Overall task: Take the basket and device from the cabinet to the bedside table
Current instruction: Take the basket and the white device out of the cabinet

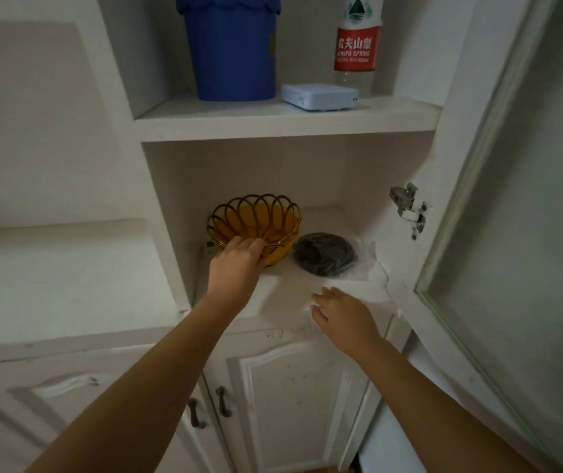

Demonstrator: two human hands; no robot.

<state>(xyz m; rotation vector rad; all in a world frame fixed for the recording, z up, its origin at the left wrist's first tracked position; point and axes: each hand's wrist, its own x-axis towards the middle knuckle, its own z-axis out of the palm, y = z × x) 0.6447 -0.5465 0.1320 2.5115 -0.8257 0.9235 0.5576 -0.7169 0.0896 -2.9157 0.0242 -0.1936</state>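
On the lower cabinet shelf [324,288]: amber wire-looped basket [254,223]
Left hand [237,264]: fingers curled over the basket's near rim, holding it
Right hand [343,319]: open, empty, fingers loosely spread
Upper shelf [283,119]: pale blue flat box-shaped device [319,95]

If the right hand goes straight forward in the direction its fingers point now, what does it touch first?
Probably the clear plastic bag holding the coil of black cable on the lower shelf. The right hand is open at the shelf's front edge, fingers pointing up and inward. Depth is unclear, so this is a guess.
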